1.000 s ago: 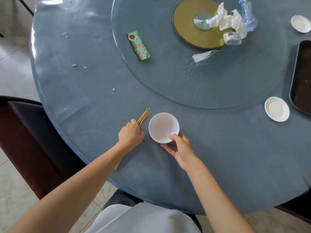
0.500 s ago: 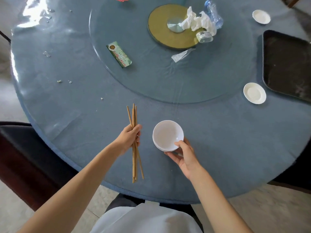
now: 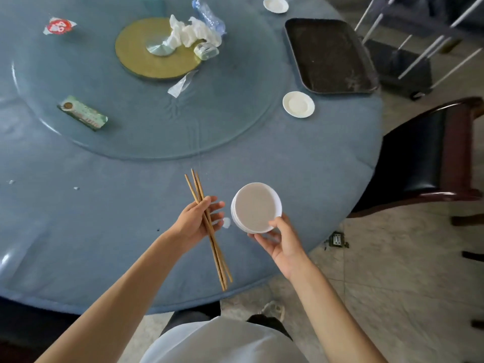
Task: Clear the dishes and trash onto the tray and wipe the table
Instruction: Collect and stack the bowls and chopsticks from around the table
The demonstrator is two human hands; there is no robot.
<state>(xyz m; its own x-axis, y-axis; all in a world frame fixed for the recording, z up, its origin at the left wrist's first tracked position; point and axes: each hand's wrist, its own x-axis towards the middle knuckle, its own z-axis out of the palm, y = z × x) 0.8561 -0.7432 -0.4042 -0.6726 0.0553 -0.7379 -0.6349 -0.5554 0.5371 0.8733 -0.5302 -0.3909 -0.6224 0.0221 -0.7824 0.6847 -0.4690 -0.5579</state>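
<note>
My left hand (image 3: 197, 221) holds a bundle of wooden chopsticks (image 3: 218, 258) above the blue table (image 3: 104, 231), their tips pointing away from me. My right hand (image 3: 284, 241) grips the near rim of a white bowl (image 3: 255, 206), lifted over the table's near edge. A dark tray (image 3: 330, 55) lies at the far right of the table. One white saucer (image 3: 298, 104) sits just in front of the tray and another (image 3: 275, 4) beyond it. Crumpled tissues (image 3: 192, 32), a crushed plastic bottle (image 3: 209, 15), a clear wrapper (image 3: 182, 83), a green packet (image 3: 82, 113) and a red-and-white wrapper (image 3: 59, 26) lie on the glass turntable (image 3: 146, 137).
Crumbs (image 3: 76, 188) dot the cloth at the left. A dark wooden chair (image 3: 429, 158) stands at the table's right side. A rack with metal rods (image 3: 419, 43) is on the floor behind the tray.
Both hands have lifted their loads off the table and moved right. The chopsticks now point away from me, and the view has swung right so the tray and chair show.
</note>
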